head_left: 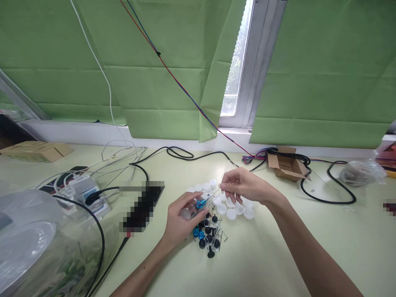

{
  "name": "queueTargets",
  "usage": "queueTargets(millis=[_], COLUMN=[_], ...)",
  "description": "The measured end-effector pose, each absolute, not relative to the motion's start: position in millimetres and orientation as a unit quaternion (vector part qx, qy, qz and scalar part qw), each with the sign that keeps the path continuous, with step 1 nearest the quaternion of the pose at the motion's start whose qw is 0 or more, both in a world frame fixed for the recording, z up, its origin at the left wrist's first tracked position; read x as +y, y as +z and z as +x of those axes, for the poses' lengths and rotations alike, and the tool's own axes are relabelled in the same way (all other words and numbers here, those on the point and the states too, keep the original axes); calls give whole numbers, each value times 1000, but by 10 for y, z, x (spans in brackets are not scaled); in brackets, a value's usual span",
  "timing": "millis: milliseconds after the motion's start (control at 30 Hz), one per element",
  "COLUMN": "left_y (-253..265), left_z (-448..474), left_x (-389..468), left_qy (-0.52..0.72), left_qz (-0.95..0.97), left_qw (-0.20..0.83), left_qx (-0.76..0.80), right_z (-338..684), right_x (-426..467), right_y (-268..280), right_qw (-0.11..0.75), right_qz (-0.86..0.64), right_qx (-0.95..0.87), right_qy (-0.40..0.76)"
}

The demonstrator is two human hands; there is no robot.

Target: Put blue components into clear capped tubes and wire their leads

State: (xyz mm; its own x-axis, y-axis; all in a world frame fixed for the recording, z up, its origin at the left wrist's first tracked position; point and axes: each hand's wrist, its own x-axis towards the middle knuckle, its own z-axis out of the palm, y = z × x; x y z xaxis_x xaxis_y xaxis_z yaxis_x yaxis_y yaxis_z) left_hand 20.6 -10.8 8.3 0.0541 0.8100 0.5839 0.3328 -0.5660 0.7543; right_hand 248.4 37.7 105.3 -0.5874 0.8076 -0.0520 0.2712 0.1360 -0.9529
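My left hand (177, 218) is closed around a small clear plastic container (186, 213), tilted toward the right. A blue piece (201, 203) shows at the container's right end. At that end, the fingertips of my right hand (244, 185) pinch a thin, light rod-like piece (214, 192), whose exact kind I cannot make out. Just below lies a pile of black knobbed screws (210, 252), blue round parts (196, 232) and bent metal hex keys (224, 232). Several round white translucent caps (231, 214) are spread behind and under my right hand.
A blurred dark device (139, 210) lies left of my left hand, near a white power strip (93, 200) with cables. A large clear plastic bag (55, 255) fills the near left. An open cardboard box (287, 167) and a black cable (328, 202) lie at the back right.
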Motion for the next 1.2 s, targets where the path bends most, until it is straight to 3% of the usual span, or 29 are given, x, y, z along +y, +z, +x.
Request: queueTargets(millis=[633, 1200], left_y=[69, 42], left_z=[211, 226], left_x=[-138, -141], left_qy=[556, 550], left_qz=[717, 736], left_qw=[178, 142], left_qx=[382, 368], right_z=[2539, 2536], right_x=[407, 438], right_y=[1064, 1000], right_qw=[179, 180], right_qz=[-293, -271], right_qx=[-667, -660], right_qy=[661, 677])
